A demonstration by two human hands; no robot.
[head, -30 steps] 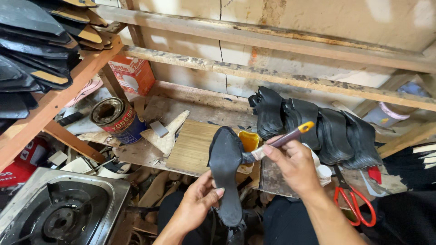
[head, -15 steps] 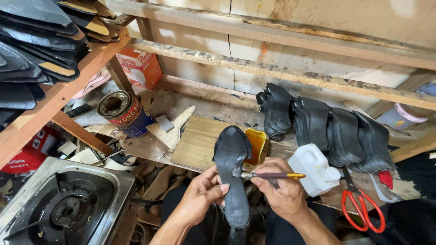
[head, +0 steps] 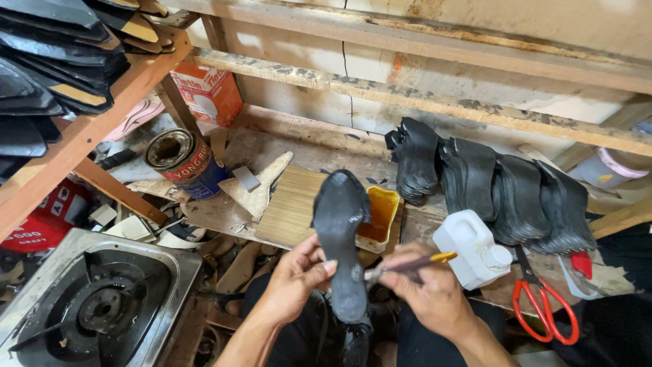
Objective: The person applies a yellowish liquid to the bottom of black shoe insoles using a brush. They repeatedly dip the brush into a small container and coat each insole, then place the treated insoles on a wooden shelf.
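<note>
Sole point(head: 341, 231) stands upright over the bench's point(head: 224, 211) front edge, left hand point(head: 293, 280) clamped around its waist. Right hand point(head: 428, 293) pinches a brush point(head: 407, 265), bristles touching the sole. Just behind sits a yellow tub point(head: 380, 214); white jug point(head: 472, 248) beside the right hand, red scissors point(head: 543, 309) further right, stacked soles point(head: 489, 183) along the back, tin point(head: 183, 162) at left.

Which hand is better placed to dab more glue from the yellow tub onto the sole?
Right. The right hand holds the brush, its tip beside the black sole, with the yellow tub just above. The left hand is occupied gripping the sole.
</note>
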